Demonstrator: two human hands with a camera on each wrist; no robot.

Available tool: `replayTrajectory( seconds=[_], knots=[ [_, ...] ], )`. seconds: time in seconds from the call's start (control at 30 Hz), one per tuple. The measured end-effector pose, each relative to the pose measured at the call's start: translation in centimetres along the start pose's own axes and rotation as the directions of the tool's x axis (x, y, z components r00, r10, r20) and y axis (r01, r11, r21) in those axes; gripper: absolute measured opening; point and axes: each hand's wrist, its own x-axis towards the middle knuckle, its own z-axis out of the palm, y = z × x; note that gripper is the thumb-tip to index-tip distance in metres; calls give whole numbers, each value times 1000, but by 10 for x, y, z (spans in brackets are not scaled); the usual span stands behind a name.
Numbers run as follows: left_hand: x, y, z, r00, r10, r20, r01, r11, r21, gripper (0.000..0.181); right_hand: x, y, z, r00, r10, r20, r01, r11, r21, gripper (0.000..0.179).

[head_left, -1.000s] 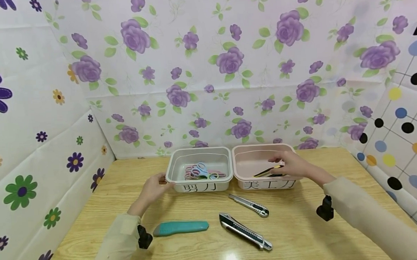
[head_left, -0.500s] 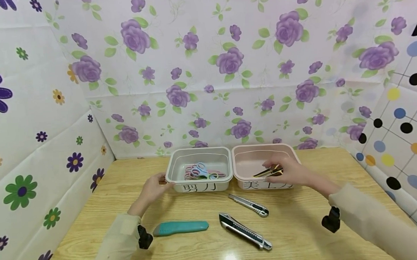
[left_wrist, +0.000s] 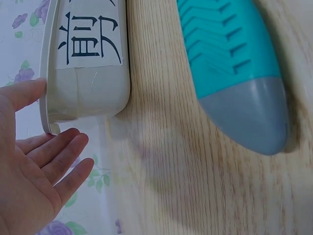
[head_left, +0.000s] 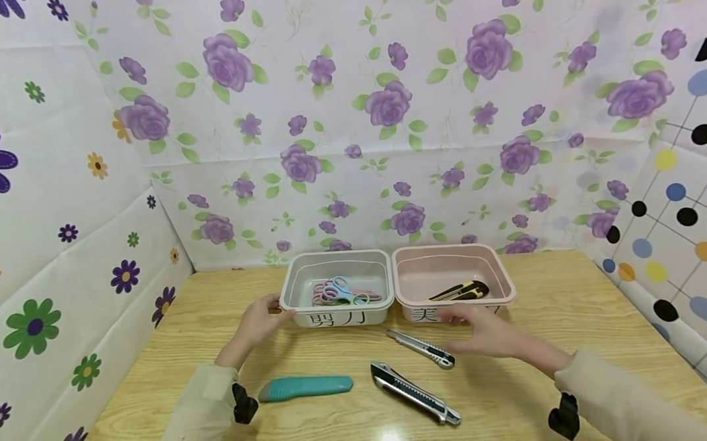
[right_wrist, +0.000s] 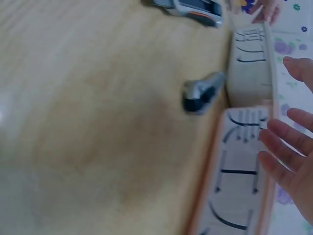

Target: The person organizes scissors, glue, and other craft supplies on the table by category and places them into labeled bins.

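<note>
In the head view my left hand is at the left front corner of the grey bin. In the left wrist view its thumb touches the bin's rim, and the other fingers are loosely extended beside the corner. My right hand, its fingers spread and holding nothing, is in front of the pink bin, covering part of its label. Just left of that hand lies a slim silver utility knife. Inside the pink bin are yellow-and-black utility knives; the grey bin holds several scissors.
A larger silver-and-black utility knife lies on the wooden table nearer the front. To its left is a teal utility knife with a grey end. Flower-patterned cloth stands behind the bins, and patterned cloth lines both sides.
My right hand has come out of the pink bin and moved toward the front, near the slim silver utility knife. The yellow-and-black knives stay in the bin. My left hand has stayed put.
</note>
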Motion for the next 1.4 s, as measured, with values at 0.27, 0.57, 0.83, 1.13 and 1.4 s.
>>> replayTrajectory(
  seconds=[0.27,0.57,0.83,1.13,1.4],
  knots=[
    [0,0,0,1000,-5,0,5,1000,-7,48,-9,11,24,997,-9,-75,7,1000,-24,51],
    [-1,0,0,1000,-5,1,5,1000,-3,48,-16,15,42,988,150,-28,-149,988,35,58],
    [0,-1,0,1000,-1,-3,1,1000,2,49,-12,19,57,991,132,-36,-130,989,67,53],
    [0,-1,1,1000,-7,-4,7,1000,-9,48,-1,15,68,994,90,-55,-89,996,23,44],
    [0,-1,1,1000,-2,-2,2,1000,-15,48,7,14,74,995,42,-86,-46,998,-52,30]
  ],
)
